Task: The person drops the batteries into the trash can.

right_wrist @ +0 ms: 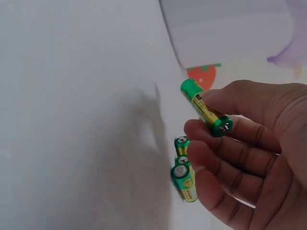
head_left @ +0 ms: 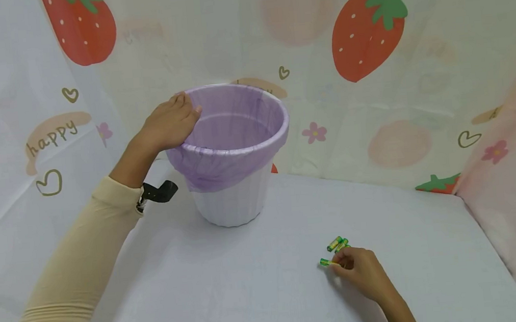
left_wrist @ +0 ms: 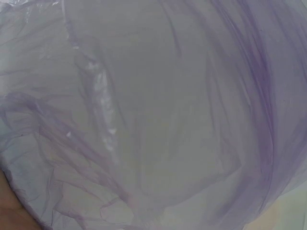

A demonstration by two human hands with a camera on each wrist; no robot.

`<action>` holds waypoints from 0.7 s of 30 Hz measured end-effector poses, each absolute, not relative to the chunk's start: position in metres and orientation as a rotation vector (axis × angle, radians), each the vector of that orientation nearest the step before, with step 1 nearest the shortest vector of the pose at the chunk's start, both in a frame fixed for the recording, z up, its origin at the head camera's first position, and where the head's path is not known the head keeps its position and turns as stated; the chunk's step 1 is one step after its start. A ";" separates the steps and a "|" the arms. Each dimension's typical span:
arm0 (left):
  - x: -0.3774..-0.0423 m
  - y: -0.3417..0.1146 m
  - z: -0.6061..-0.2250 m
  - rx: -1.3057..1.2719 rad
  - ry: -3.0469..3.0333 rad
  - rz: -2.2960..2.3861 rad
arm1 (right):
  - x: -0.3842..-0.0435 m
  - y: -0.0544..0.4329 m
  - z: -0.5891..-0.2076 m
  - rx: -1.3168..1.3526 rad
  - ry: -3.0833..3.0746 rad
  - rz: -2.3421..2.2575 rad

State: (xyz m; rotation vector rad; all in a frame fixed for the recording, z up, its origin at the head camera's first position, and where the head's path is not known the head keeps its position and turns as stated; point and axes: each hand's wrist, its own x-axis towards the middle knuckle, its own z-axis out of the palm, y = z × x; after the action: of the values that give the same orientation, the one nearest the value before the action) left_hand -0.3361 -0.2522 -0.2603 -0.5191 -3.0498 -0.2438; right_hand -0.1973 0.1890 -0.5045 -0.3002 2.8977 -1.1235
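A white trash can (head_left: 230, 207) lined with a purple plastic bag (head_left: 222, 169) stands upright on the table. My left hand (head_left: 171, 122) grips the left side of its rim, the thumb on the inner side. In the left wrist view the bag (left_wrist: 158, 105) fills the picture, and a bit of the left hand (left_wrist: 14, 206) shows at the lower left. My right hand (head_left: 361, 269) pinches a green and yellow battery (right_wrist: 206, 108) between thumb and fingers, just above the table. Several like batteries (right_wrist: 184, 182) lie close together under the fingertips.
The white table (head_left: 260, 293) meets a strawberry-print cloth (head_left: 331, 154) at the back, behind the can. Pinkish cloth (head_left: 508, 180) hangs along the right side. Black wrist straps or camera mounts (head_left: 161, 192) show by both wrists.
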 end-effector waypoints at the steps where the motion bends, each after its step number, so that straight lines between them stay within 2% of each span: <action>1: -0.337 -0.252 -0.261 -0.518 -3.049 -0.245 | -0.197 0.189 -0.503 -0.306 2.895 -1.146; 21: -0.335 -0.252 -0.260 -0.513 -3.056 -0.247 | -0.193 0.188 -0.480 -0.357 2.922 -1.196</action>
State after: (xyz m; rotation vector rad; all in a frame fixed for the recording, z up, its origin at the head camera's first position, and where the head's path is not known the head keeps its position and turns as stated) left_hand -0.3346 -0.2522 -0.2596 -0.5134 -3.0562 -0.2471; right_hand -0.1933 0.1876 -0.4800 -0.3574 2.9224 -1.1957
